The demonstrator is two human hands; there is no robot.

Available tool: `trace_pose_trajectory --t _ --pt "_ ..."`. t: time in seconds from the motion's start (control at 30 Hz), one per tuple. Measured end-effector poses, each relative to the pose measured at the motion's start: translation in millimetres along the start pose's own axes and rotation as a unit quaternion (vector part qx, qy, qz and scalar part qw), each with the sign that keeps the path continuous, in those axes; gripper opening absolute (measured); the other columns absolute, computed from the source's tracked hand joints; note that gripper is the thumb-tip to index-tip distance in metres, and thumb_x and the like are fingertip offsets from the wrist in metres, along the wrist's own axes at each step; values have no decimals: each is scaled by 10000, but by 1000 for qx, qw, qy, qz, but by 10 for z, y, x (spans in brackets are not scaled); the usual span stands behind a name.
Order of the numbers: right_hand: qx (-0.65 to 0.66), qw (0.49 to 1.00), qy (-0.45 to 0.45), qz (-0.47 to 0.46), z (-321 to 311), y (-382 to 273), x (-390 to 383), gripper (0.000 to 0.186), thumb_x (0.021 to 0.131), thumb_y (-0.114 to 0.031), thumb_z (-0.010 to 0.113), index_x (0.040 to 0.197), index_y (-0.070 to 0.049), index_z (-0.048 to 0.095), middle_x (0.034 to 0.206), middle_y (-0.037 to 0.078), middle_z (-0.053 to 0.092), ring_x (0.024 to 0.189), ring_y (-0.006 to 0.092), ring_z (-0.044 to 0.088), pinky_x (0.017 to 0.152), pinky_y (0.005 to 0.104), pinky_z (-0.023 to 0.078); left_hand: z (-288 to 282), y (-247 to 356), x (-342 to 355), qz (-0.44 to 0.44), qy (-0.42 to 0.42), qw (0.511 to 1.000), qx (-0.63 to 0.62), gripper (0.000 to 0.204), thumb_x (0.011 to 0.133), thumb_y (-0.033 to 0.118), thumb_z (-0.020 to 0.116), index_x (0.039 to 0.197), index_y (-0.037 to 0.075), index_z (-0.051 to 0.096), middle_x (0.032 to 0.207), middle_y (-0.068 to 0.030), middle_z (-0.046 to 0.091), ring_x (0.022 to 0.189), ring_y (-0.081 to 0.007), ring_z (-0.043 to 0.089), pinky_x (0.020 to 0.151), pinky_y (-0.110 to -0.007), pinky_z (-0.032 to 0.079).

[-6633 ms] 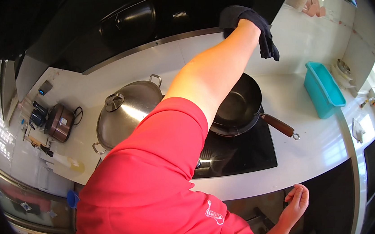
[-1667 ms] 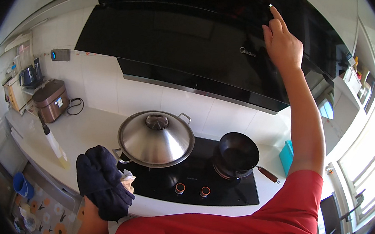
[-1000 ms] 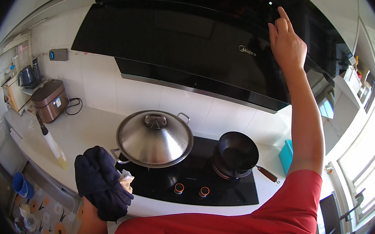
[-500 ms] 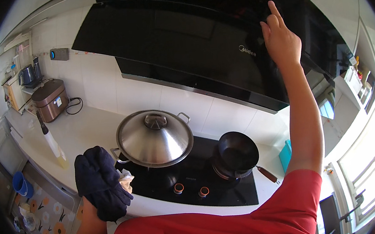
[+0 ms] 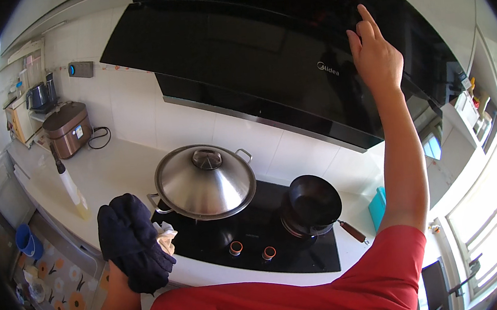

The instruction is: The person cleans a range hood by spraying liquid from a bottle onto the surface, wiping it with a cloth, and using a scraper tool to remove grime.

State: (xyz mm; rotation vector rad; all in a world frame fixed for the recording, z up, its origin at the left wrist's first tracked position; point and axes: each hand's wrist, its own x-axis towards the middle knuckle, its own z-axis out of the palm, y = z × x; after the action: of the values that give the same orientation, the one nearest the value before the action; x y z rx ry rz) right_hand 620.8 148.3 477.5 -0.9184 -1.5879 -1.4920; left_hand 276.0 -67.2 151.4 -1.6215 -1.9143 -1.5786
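Note:
My right hand (image 5: 377,59) is raised to the black range hood (image 5: 240,66), index finger stretched out against its dark front panel. Its thumb stands apart, the other fingers curl, and nothing is in it. A bunched dark navy cloth (image 5: 132,241) covers my left hand at the counter's front edge; only the left forearm (image 5: 119,287) shows below it. Something pale and crumpled (image 5: 165,237) pokes out of the cloth's right side. Beside it, a steel wok with a domed lid (image 5: 206,186) sits on the black cooktop (image 5: 249,256). Right of that stands a small black pan (image 5: 315,199).
Two orange-ringed knobs (image 5: 236,248) stand at the cooktop's front. A brown rice cooker (image 5: 68,130) and a bottle of yellowish liquid (image 5: 72,190) are on the left counter (image 5: 124,167). The pan's wooden handle (image 5: 353,232) points toward me. A teal box (image 5: 378,207) stands at right.
The view has shifted very slightly. My right index finger remains at the hood panel, and the cloth stays at my left hand.

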Motion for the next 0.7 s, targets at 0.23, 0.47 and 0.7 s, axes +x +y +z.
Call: trace_pose_trajectory --t 0.23,0.47,0.7 --pt "82 993 75 41 -88 25 40 292 907 -377 560 825 -101 514 1015 44 656 602 255 633 478 332 475 90 -81 -44 -75 71 987 -120 121 894 73 480 775 71 460 749 -77 492 705 -257 511 649 -329 394" --pt "206 923 -161 283 -52 311 403 705 800 -717 489 653 -45 644 578 67 609 543 215 604 547 352 477 99 -116 -93 -97 53 950 -291 160 905 68 503 756 70 444 741 -65 489 653 -225 486 603 -314 391" --pt "205 897 -225 322 60 363 571 677 791 -675 549 699 -5 588 589 62 581 407 148 485 434 314 395 -37 92 -51 -81 13 950 -301 173 951 154 456 795 81 436 752 -27 470 657 -143 472 581 -263 404"
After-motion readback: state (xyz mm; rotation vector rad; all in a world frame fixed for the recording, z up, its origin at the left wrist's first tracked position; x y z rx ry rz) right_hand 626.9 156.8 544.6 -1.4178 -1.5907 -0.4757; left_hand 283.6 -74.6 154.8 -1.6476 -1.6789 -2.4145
